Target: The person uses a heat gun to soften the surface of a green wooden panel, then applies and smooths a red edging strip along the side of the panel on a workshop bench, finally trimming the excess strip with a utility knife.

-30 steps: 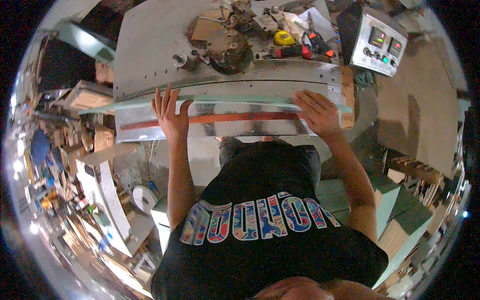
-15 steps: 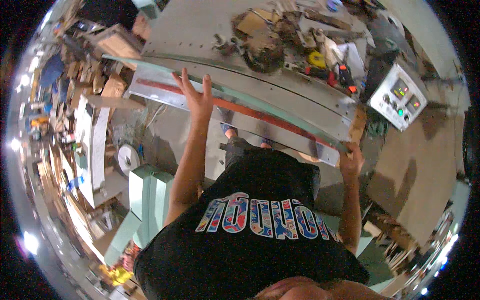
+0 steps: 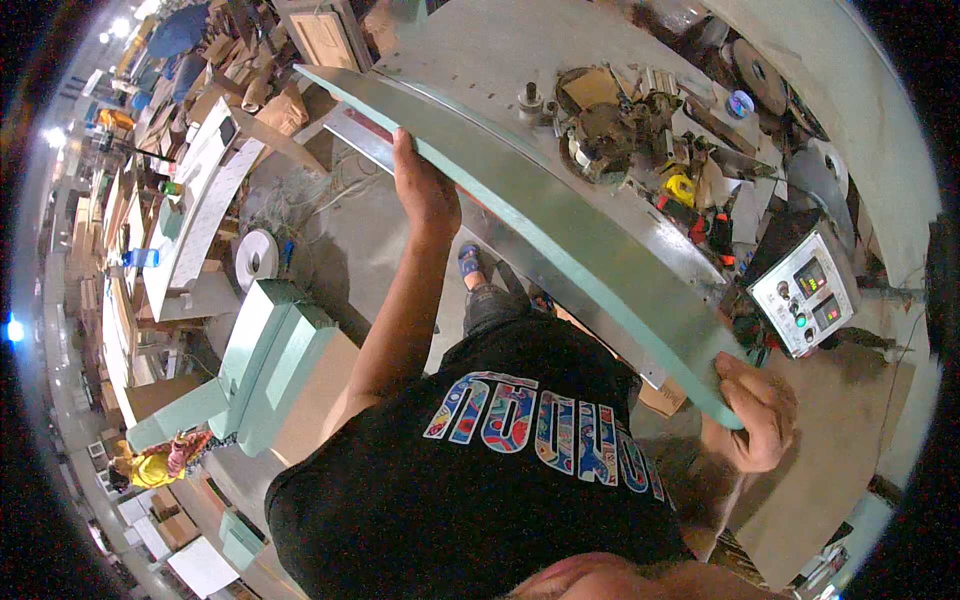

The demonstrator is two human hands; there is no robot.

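Note:
A long pale green board (image 3: 560,215) stretches diagonally in front of me, its broad face showing. My left hand (image 3: 428,195) holds its near edge toward the far left end, the fingers mostly hidden under or behind the board. Around the near right end, my right hand (image 3: 755,412) is closed with its fingers bent over the corner. Partly covered by the board, a metal rail with a red strip (image 3: 362,122) runs along the near side of the grey machine table (image 3: 470,50).
On the table lie a dusty round machine part (image 3: 600,125), a yellow tape measure (image 3: 680,188) and several tools. A control box (image 3: 805,290) with lit displays stands at right. Green boards (image 3: 270,365) are stacked at left, near a white roll (image 3: 258,255) and wood offcuts.
The board has turned from edge-on to show its broad face, and its right end has come nearer to me. My left hand's spread fingers have closed on it. The view has swung as well.

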